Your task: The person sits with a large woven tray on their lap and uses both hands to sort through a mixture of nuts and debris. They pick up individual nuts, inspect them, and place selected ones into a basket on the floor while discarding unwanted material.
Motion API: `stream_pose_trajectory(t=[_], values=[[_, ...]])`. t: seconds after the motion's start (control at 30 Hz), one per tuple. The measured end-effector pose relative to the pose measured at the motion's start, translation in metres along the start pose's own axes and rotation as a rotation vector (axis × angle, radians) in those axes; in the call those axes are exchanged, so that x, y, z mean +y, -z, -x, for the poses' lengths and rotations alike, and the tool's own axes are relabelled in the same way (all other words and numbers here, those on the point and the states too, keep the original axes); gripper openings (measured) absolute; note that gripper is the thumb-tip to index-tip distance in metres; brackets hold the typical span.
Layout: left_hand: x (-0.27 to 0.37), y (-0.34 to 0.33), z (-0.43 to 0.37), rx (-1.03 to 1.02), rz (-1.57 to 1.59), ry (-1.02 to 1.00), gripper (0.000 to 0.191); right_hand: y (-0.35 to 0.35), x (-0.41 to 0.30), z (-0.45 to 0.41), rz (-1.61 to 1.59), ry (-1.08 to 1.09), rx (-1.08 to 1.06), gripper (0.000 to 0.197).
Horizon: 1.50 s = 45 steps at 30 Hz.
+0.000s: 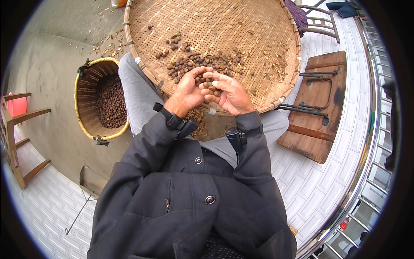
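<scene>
A large round woven bamboo tray [207, 29] lies in front of me, its near rim over my knees. Brown round nuts or seeds [194, 60] are heaped on it, mixed with bits of shell. Above the near rim, my left hand [189, 89] and my right hand [229, 90] are cupped together, fingers curled around several of the same brown nuts [210, 84]. The fingertips of both hands meet or nearly meet. How the nuts are shared between the palms is partly hidden by the fingers.
On the left stands a deep basket [77, 97] with a yellow rim, partly filled with brown nuts. A wooden folding table [317, 106] lies at the right. A wooden chair [14, 145] and a metal dustpan [92, 181] are at the lower left. Shell scraps [111, 45] litter the floor.
</scene>
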<state>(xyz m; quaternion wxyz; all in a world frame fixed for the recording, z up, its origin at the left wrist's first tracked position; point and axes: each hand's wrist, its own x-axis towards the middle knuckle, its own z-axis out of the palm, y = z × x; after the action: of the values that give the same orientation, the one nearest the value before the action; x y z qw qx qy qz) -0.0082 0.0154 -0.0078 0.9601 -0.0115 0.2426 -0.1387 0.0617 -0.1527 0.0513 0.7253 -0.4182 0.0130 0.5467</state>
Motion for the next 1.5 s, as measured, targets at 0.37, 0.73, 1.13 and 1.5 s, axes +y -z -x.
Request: stream_pose_trajectory(t=[0.37,0.73,1.13,1.5], values=[[-0.004,0.000,0.002,-0.033,0.022,-0.001,0.024,-0.001,0.001,-0.001,0.018,-0.041,-0.033,0.034],[-0.007,0.006,-0.004,-0.041,0.105,-0.038,0.024,0.005,0.005,-0.002,-0.058,0.008,-0.060,0.017],[-0.017,-0.001,-0.009,0.054,0.146,-0.076,0.021,-0.003,0.005,-0.011,-0.350,0.276,0.037,0.013],[-0.020,0.005,-0.015,0.088,0.174,-0.070,0.019,-0.007,0.009,-0.013,-0.255,0.393,0.013,0.016]])
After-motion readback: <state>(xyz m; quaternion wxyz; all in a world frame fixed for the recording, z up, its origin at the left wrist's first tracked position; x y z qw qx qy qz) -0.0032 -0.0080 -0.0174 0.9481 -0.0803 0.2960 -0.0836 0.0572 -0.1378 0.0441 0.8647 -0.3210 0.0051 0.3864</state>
